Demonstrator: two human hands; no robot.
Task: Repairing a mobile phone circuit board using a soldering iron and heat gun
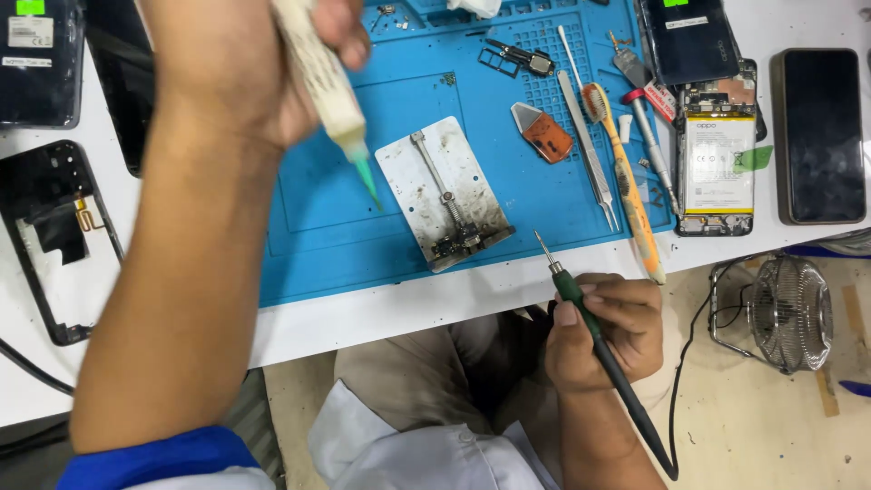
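Head view: left hand (245,73) fingers grip a cream syringe (325,86), green tip above the blue mat (318,227); right hand (603,331) fingers hold a soldering iron (590,327) near the metal fixture plate (445,191) on the tabletop (363,322).

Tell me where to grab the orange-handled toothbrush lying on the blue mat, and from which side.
Grip the orange-handled toothbrush at mid-handle, coming from above, fingers across its width. It lies flat along the blue silicone mat, with steel tweezers close on one side and a screwdriver on the other.

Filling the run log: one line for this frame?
left hand: holds syringe | right hand: holds soldering iron | metal holder: on blue mat
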